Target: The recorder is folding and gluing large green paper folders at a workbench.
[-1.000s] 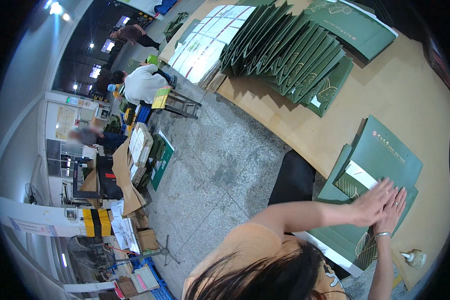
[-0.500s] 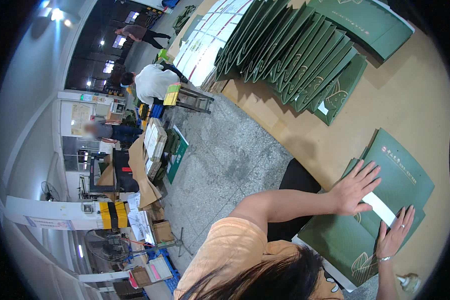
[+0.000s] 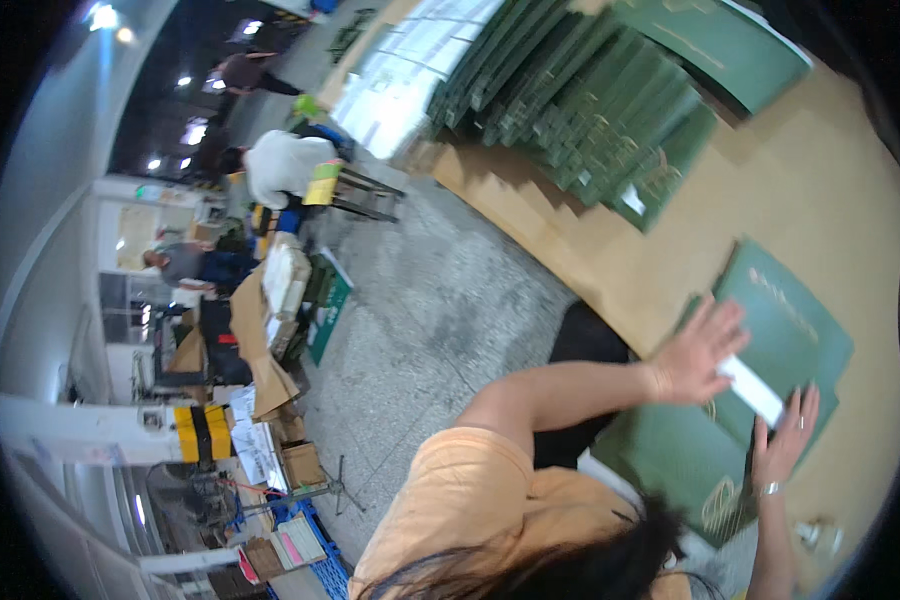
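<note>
My left hand (image 3: 698, 352) lies with fingers spread on a green printed card bag (image 3: 782, 300), at the left end of a white strip (image 3: 753, 391). At the strip's other end my right hand (image 3: 788, 440), wearing a ring and a metal bracelet, rests with its fingers stretched out. Neither hand grips anything. Under the bag and nearer to me is another green printed piece (image 3: 675, 455) with a gold line pattern. Motion blur softens the picture, and I cannot make out how the strip is fixed.
Across the tan tabletop (image 3: 770, 180) stands a long row of folded green bags (image 3: 580, 110), with flat green sheets (image 3: 715, 45) behind it. White printed sheets (image 3: 410, 75) lie at the far left. A stool (image 3: 365, 192) and several other people are beyond the table on the left.
The whole view has shifted slightly and become blurred. Both hands stay on the green bag at either end of the white strip.
</note>
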Demonstrator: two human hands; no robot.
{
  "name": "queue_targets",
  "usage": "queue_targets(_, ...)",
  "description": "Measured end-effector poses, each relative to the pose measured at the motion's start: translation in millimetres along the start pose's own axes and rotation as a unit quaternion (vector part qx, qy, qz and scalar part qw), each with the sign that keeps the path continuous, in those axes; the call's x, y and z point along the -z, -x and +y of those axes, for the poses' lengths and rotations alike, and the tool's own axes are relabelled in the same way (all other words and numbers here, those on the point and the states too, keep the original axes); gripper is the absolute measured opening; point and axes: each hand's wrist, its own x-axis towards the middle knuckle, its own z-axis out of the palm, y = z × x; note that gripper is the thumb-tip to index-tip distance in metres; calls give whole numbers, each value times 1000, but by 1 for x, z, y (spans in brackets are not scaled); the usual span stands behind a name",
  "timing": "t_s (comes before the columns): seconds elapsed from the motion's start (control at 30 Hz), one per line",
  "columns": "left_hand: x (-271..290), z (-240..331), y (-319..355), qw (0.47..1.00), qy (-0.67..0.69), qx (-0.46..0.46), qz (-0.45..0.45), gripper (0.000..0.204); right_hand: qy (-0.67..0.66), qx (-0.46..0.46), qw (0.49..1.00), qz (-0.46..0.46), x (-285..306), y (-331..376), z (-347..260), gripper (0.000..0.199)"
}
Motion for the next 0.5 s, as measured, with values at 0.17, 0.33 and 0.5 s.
queue_targets(0.17, 28, 11, 31, 962, -15, 239, 129, 68, -69, -63, 993, 77, 25, -11, -30, 64)
queue_targets(0.33, 38, 29, 66, 895, 188, 368, 164, 31, -81, -180, 959, 202, 52, 23, -52, 50)
queue_targets(0.5, 51, 29, 70, 944, 192, 256, 83, 17, -330, -398, 847, 123, 49, 70, -24, 36)
